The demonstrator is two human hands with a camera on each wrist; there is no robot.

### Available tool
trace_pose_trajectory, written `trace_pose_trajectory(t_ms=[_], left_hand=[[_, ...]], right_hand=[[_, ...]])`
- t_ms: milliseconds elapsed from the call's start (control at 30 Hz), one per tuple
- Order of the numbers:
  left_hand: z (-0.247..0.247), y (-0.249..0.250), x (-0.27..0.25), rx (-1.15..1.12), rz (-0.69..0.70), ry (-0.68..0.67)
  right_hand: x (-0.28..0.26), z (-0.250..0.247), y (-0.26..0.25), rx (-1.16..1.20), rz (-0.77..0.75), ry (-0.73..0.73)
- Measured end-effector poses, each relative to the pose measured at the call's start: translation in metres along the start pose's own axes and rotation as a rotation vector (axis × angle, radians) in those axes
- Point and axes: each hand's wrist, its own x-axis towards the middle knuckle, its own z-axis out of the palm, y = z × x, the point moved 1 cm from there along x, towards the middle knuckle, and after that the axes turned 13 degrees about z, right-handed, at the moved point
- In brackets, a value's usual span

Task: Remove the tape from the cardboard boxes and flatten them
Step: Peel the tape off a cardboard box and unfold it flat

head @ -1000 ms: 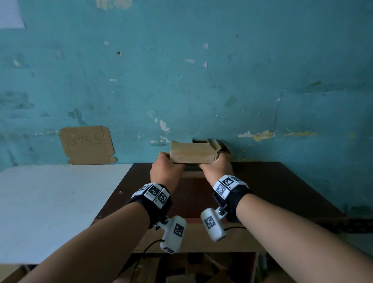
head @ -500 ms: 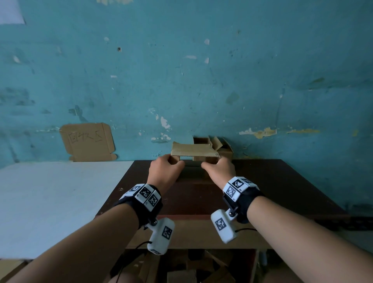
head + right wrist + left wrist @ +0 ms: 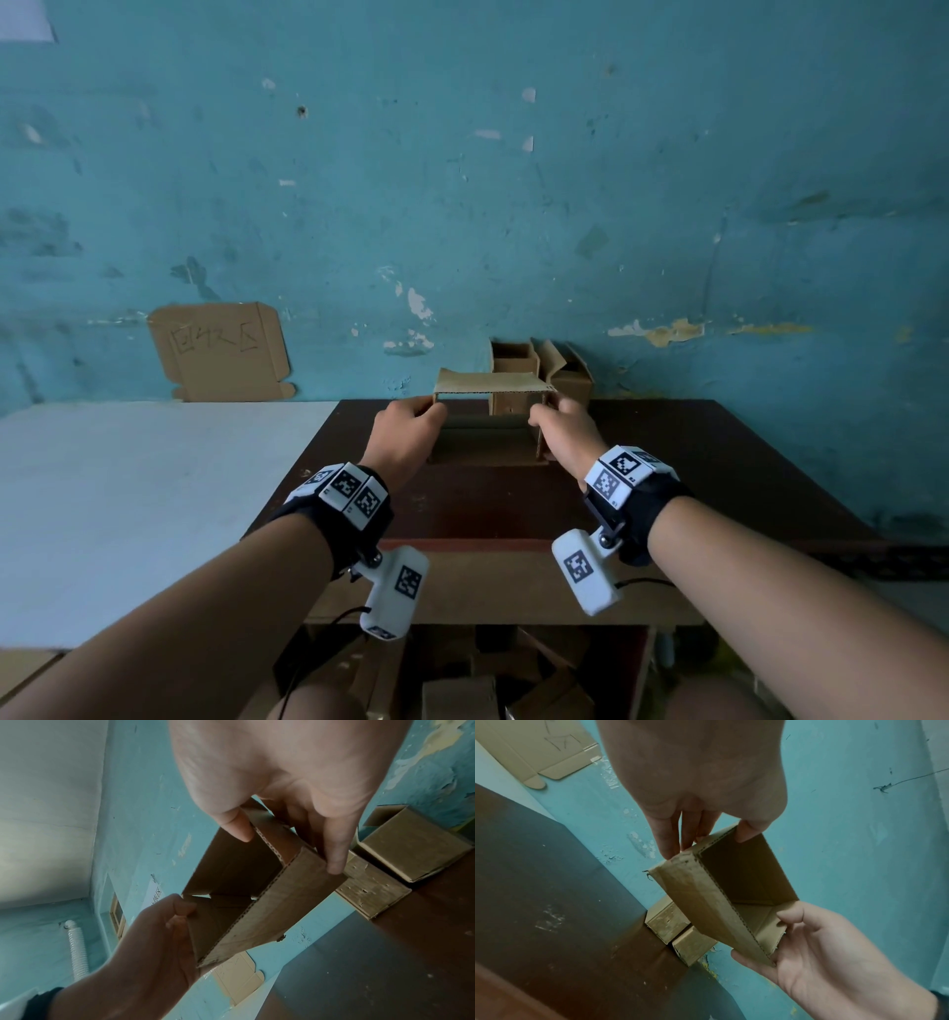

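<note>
A small brown cardboard box (image 3: 493, 385) hangs just above the dark brown table (image 3: 693, 462), its open side turned toward me and its inside in shadow. My left hand (image 3: 434, 411) pinches the box's left wall, thumb inside and fingers outside. My right hand (image 3: 536, 413) pinches the right wall the same way. In the left wrist view my left hand (image 3: 706, 839) grips one corner of the box (image 3: 693, 898) and my right hand (image 3: 770, 937) the opposite one. The right wrist view shows my right hand (image 3: 285, 845) on the box (image 3: 282, 902) and my left hand (image 3: 180, 923) across from it.
Two more small cardboard boxes (image 3: 513, 360) (image 3: 572, 380) stand at the table's back edge against the teal wall, right behind the held box. A flattened cardboard sheet (image 3: 221, 352) with writing leans on the wall above a white table (image 3: 128, 503). Cardboard pieces (image 3: 462, 683) lie under the table.
My hands have drawn apart. The box has tipped from showing a flat outer panel to showing its open side, and its walls now stand squared out.
</note>
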Motion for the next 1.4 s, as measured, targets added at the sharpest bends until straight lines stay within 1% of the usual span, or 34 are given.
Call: trace_pose_trajectory(t_ms=[267,467,533,600,700,800,867,967,1033,1100,1267,1400], left_hand=[[0.0,0.007,0.0,0.01,0.01,0.032],[-0.004,0.008,0.003,-0.052,-0.035,0.057],[-0.004,0.007,0.005,-0.071,-0.039,0.041],[-0.005,0.006,0.004,-0.129,-0.019,0.006],[-0.006,0.01,0.001,-0.272,-0.001,-0.037],[-0.007,0.007,0.002,-0.451,-0.1,-0.034],[-0.009,0.0,0.003,-0.499,-0.161,-0.046],[-0.011,-0.007,0.006,-0.476,-0.222,-0.03],[-0.011,-0.008,0.008,-0.445,-0.233,-0.006],[-0.009,-0.009,0.009,-0.417,-0.241,0.009],[-0.006,-0.012,0.01,-0.426,-0.28,0.0],[-0.008,-0.021,0.011,-0.367,-0.336,0.008]], right_hand=[[0.002,-0.006,0.003,0.018,0.041,-0.036],[0.003,-0.006,0.003,0.069,0.029,-0.042],[0.004,-0.007,0.003,0.083,0.029,-0.05],[0.007,-0.008,0.005,0.079,0.029,-0.058],[0.009,-0.009,0.009,0.127,0.038,-0.12],[0.01,-0.009,0.011,0.198,-0.004,-0.171],[0.01,-0.009,0.011,0.287,0.009,-0.205],[0.005,-0.009,0.009,0.466,0.062,-0.266],[0.008,-0.01,0.009,0.606,0.098,-0.316],[0.01,-0.01,0.011,0.705,0.139,-0.333],[0.016,-0.01,0.017,0.756,0.177,-0.322],[0.021,-0.015,0.02,0.704,0.217,-0.277]])
